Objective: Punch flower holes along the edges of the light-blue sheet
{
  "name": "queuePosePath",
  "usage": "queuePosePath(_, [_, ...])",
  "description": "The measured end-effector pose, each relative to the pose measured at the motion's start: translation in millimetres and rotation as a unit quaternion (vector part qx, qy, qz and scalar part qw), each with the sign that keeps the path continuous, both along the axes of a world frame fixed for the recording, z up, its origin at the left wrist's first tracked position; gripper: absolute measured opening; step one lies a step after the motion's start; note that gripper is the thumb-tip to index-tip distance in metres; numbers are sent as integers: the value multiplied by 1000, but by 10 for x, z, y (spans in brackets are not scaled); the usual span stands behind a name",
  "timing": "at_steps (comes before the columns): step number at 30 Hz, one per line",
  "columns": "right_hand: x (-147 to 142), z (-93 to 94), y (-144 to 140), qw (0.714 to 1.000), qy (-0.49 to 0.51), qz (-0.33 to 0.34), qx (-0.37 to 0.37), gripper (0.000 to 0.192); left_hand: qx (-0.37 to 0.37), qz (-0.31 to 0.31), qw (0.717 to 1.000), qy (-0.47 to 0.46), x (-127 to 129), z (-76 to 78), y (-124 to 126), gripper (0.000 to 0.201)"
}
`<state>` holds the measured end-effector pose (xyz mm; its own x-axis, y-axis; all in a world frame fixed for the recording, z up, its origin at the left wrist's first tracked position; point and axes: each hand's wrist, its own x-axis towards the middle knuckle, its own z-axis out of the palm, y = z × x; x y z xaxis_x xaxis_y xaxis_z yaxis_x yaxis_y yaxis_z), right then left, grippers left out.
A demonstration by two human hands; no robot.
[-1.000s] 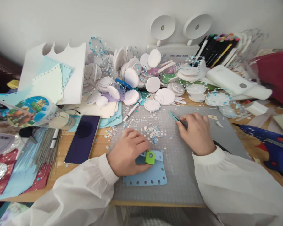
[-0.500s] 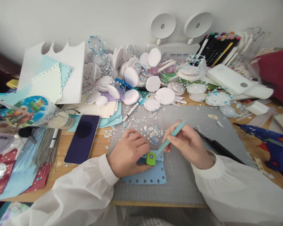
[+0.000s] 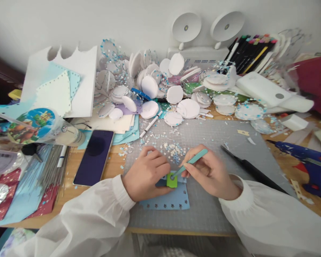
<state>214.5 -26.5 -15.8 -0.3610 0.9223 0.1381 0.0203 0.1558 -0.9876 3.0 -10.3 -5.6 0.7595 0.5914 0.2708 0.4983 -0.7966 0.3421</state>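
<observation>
Left hand: our left hand (image 3: 147, 174) presses down on the small green punch (image 3: 172, 180), its grip closed around the punch's left side.
Right hand: our right hand (image 3: 211, 171) pinches a teal tool (image 3: 191, 162) narrowly between thumb and fingers; its tip rests in the round opening on top of the punch.
Punch: it sits over the top edge of the blue paper (image 3: 168, 198), near the front edge of the grey mat (image 3: 208, 203), which lies at the middle of the desk's front edge.
Paper: a row of star-shaped holes runs along its lower edge and up its right side. The upper part is under our hands, so we cannot tell what is cut there.
Progress: we judge the punching well along, since a heap of tiny cut-outs (image 3: 173, 150) lies on the mat just behind our hands; the top edge seems to be what remains.
Around us: a black phone (image 3: 94, 157) lies left of the mat, a blue glue gun (image 3: 307, 160) at the right edge, and white discs (image 3: 173, 94) are piled along the back of the desk.
</observation>
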Motion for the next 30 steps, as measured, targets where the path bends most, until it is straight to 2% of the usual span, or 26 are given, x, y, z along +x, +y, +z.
queuePosePath(13, [-61,74,70,998,1,-12,-60,13,1,-1,1000,1,-2,1,-1,22])
queuePosePath(24, [-76,-73,120,980,88,-6,-178,20,5,1,1000,-3,2,3,-4,23])
queuePosePath(30, [-80,-82,111,971,101,-16,-216,21,4,-2,1000,-4,-2,14,2,22])
